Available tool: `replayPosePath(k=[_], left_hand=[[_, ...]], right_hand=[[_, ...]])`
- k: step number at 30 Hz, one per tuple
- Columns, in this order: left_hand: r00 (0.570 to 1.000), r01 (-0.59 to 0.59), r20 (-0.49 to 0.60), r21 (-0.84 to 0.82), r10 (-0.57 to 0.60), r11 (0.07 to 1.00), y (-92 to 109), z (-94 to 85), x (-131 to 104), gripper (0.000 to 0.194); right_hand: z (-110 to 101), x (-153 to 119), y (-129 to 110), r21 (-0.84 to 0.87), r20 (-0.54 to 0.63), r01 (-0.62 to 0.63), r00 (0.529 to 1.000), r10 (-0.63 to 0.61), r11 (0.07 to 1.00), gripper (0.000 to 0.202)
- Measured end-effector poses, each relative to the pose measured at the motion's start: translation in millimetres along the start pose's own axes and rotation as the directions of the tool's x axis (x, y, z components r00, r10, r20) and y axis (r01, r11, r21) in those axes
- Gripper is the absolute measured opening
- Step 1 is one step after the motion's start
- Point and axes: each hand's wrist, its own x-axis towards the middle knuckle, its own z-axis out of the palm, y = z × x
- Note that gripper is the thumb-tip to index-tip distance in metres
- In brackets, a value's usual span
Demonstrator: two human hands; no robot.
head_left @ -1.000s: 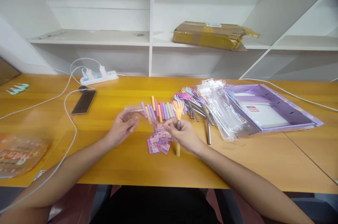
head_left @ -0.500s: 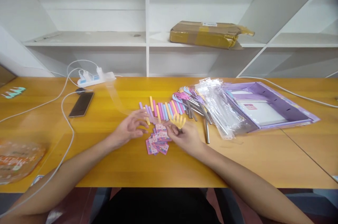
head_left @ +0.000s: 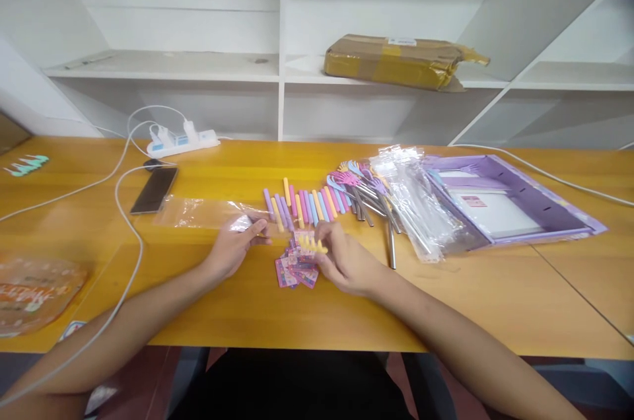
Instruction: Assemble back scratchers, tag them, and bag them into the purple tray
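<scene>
Head view: the left hand's [head_left: 234,249] fingers pinch a clear bag [head_left: 188,212] above the tabletop [head_left: 247,324]; the right hand's [head_left: 347,258] grip a scratcher [head_left: 313,246] near the cards [head_left: 297,273]. Bag looks limp, slippery: hold its edge. Scratcher looks light: hold below its prongs.

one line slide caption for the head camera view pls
Left hand holding a clear plastic bag, right hand holding a yellow hand-shaped piece, near small pink cards.
</scene>
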Motion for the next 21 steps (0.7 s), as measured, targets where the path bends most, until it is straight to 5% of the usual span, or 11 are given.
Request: replayPosePath(k=[2, 9, 17, 21], left_hand=[[0.999, -0.025, -0.034, 0.027, 0.026, 0.999, 3, -2.0, 3, 0.033], [0.992, -0.083, -0.091, 0.047, 0.087, 0.995, 12, -2.7, 4, 0.035], [0.999, -0.038, -0.036, 0.008, 0.038, 0.999, 6, -5.0, 4, 0.037], [0.999, 0.02, 0.039, 0.007, -0.02, 1.0, 6, -2.1, 2, 0.039]], right_hand=[[-5, 3, -4, 0.029, 0.022, -0.064, 0.998, 0.064, 0.997, 0.01], [-11, 13, 2, 0.298, 0.144, -0.156, 0.983, 0.117, 0.942, 0.042], [-3, 9, 9, 0.647, 0.4, -0.382, 0.907, 0.133, 0.66, 0.037], [0, 11, 3, 0.707, 0.442, -0.427, 0.889, 0.119, 0.564, 0.052]])
